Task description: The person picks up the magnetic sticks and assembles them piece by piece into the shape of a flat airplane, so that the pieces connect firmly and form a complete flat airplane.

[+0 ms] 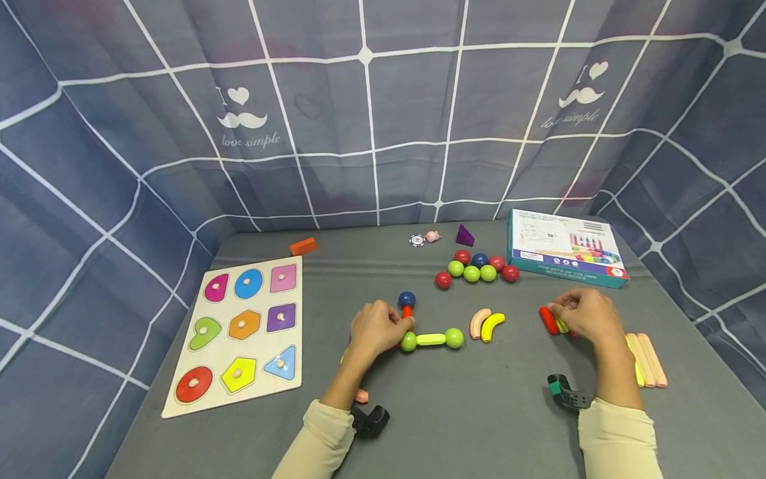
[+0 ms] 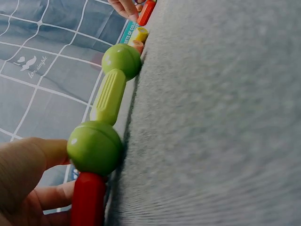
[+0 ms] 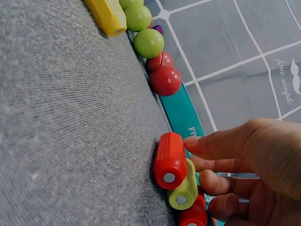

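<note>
My left hand (image 1: 378, 327) holds a green ball (image 2: 95, 148), with a fingertip against its side in the left wrist view. A ribbed light-green stick (image 1: 431, 339) joins this ball to a second green ball (image 1: 455, 338). A red stick (image 1: 407, 311) topped by a blue ball (image 1: 407, 299) stretches away from the same corner. Another red stick (image 2: 88, 200) lies on the near side. At the right, my right hand (image 1: 589, 313) pinches a red stick (image 3: 170, 160) beside a curved yellow-green piece (image 3: 183, 190) and another red piece (image 3: 193, 214).
Loose red, green and blue balls (image 1: 471, 273) cluster before the teal box (image 1: 562, 276). Two curved pieces (image 1: 492, 327) lie mid-table; straight sticks (image 1: 649, 359) lie right. A shape puzzle board (image 1: 260, 336) is left. Orange block (image 1: 303, 246) and purple piece (image 1: 464, 235) sit at the back.
</note>
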Demonstrator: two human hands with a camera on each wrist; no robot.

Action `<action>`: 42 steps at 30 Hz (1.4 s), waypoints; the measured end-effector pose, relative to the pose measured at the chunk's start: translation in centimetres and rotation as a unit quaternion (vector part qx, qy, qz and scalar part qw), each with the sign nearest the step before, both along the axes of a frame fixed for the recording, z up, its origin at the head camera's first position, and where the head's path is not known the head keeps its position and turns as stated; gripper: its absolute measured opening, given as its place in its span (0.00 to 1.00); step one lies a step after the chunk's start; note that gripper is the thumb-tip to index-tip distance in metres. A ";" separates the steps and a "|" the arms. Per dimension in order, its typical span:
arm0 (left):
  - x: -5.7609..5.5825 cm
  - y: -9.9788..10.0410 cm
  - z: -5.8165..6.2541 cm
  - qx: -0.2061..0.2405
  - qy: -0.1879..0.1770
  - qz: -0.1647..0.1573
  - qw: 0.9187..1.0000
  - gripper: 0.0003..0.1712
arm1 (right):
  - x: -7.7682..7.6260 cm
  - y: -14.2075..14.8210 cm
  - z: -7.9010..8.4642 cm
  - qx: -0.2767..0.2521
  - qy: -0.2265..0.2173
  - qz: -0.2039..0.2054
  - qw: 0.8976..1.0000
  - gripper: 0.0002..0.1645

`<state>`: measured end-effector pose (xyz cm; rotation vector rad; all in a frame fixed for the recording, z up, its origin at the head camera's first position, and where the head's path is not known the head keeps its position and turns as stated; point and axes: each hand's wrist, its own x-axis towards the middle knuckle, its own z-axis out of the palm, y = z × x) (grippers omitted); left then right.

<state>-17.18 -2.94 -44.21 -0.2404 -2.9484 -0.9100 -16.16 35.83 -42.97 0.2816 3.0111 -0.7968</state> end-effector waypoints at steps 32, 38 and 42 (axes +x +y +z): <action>0.0 -0.7 -0.3 0.025 0.004 -0.021 0.999 0.20 | 6.2 9.7 0.4 -0.028 -0.041 -0.220 0.974 0.28; 0.0 -0.8 -0.3 0.022 -0.001 -0.021 1.000 0.19 | 6.5 10.7 0.0 -0.029 -0.114 -0.228 0.966 0.41; 0.0 -0.8 -0.4 0.020 -0.003 -0.021 1.000 0.19 | 6.1 10.5 -0.2 -0.029 -0.121 -0.228 0.966 0.47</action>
